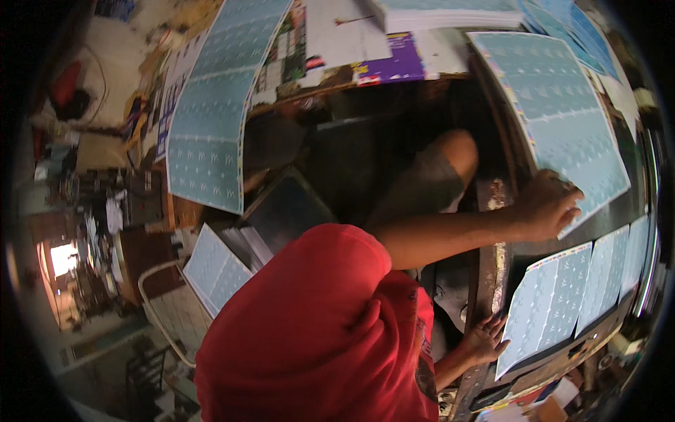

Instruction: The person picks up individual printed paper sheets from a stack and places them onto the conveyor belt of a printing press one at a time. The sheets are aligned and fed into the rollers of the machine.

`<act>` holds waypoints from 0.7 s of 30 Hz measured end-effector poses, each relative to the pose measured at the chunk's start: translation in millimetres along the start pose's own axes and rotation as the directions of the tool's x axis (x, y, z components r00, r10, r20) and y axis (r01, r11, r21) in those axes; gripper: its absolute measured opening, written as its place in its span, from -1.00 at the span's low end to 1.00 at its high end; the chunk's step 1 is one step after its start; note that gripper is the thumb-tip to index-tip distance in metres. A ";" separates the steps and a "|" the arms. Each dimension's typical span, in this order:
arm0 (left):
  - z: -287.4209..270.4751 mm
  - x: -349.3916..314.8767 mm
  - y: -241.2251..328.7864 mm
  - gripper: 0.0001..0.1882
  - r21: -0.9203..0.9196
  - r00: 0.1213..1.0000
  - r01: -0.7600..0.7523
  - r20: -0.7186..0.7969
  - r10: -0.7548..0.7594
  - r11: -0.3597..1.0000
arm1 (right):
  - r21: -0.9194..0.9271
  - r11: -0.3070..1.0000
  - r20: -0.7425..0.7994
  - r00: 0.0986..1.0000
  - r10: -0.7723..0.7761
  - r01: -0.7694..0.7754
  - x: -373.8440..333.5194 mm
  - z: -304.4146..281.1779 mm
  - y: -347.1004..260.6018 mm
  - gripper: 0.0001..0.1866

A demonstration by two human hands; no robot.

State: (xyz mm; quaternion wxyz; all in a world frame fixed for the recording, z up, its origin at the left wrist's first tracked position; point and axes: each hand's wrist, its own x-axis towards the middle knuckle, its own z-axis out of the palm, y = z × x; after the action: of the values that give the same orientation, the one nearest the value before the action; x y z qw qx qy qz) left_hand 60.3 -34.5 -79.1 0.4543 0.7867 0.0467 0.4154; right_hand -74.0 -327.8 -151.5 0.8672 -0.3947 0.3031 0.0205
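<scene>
My left hand (552,204) reaches out to the right with its fingers curled over the lower edge of a pale blue-green printed sheet (566,105). That sheet slopes down over the edge of a wooden surface. Lower down, my right hand (484,340) has its fingers spread, palm partly up. Its fingertips are beside the edge of another blue printed sheet (550,299); whether they touch it I cannot tell. More sheets of the same print (603,278) lie beside that one on a dark bed.
A stack of blue sheets (450,17) lies on the table at the top. One long printed sheet (211,133) hangs at the upper left. Below it are a sheaf of sheets (214,271) and a metal-framed chair (165,302). A worn metal rail (499,267) runs near my hands.
</scene>
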 end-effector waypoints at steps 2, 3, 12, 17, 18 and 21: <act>5.0 -1.2 3.0 -0.76 0.033 1.000 -0.025 0.017 0.024 0.999 | -0.041 0.999 -0.064 0.998 -0.011 0.009 -3.7 9.0 -3.3 -0.38; 3.4 -1.6 7.1 -0.72 0.009 1.000 -0.021 0.020 0.020 1.000 | -0.085 0.996 -0.097 0.994 -0.045 0.036 -9.6 19.2 -2.0 -0.38; 12.9 5.1 15.7 -0.68 -0.144 0.986 0.165 0.034 -0.162 0.976 | -0.384 0.920 0.170 0.985 -0.015 0.081 -3.8 30.3 -15.1 -0.45; -16.6 38.8 39.2 -0.72 -0.538 0.932 0.309 0.005 -0.363 0.784 | -0.449 0.890 0.156 0.988 -0.009 0.079 -9.5 29.6 -13.7 -0.46; -18.4 38.4 41.1 -0.71 -0.469 0.973 0.182 -0.044 -0.228 0.864 | -0.452 0.888 0.169 0.986 -0.003 0.080 -8.5 30.0 -12.8 -0.45; -10.7 13.5 38.9 -0.71 -0.065 0.986 0.001 0.166 0.010 0.998 | -0.454 0.886 0.218 0.976 0.007 0.096 -6.8 31.7 -13.6 -0.44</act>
State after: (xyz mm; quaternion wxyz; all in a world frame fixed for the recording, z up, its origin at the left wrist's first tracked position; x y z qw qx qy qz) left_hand 49.9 -43.9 -39.0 0.4809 0.8036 -0.0068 0.3505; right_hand -59.6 -313.7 -122.7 0.7759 -0.5921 0.1854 0.1143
